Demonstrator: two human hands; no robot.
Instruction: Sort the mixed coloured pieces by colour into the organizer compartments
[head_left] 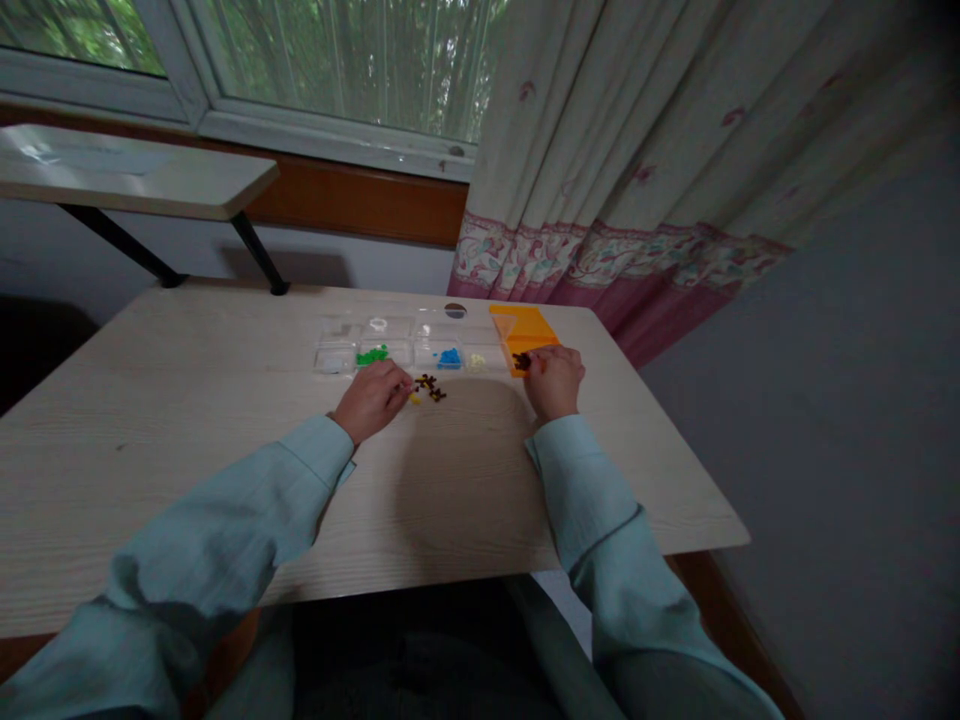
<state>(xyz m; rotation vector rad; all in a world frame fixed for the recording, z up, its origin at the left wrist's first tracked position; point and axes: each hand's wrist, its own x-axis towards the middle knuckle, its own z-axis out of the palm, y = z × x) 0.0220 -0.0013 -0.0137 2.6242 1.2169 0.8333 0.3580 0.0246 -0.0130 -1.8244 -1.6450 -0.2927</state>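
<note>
Dark brown beads (430, 387) are lying loose on the table (187, 420) just beside the fingertips of the left hand (373, 398), which is curling knuckles-up over them; whether it is pinching one is too small to tell; a single yellow bead (415, 399) is lying right at those fingertips. The right hand (556, 381) is curling the same way, its fingertips touching a small heap of dark beads (521, 360) at the near end of the orange tray (525, 328); its grip cannot be told either. Just beyond both hands a clear compartment box (337, 352) is sitting, with the orange tray at its right end; green beads (372, 354) are lying in one cell, blue beads (449, 357) in another, pale yellow beads (477, 360) in a third. The table's far edge is running close behind the box; its right edge is passing near the right hand, with a curtain (637, 150) hanging beyond; wide open wood is spreading to the left and back toward the person.
</note>
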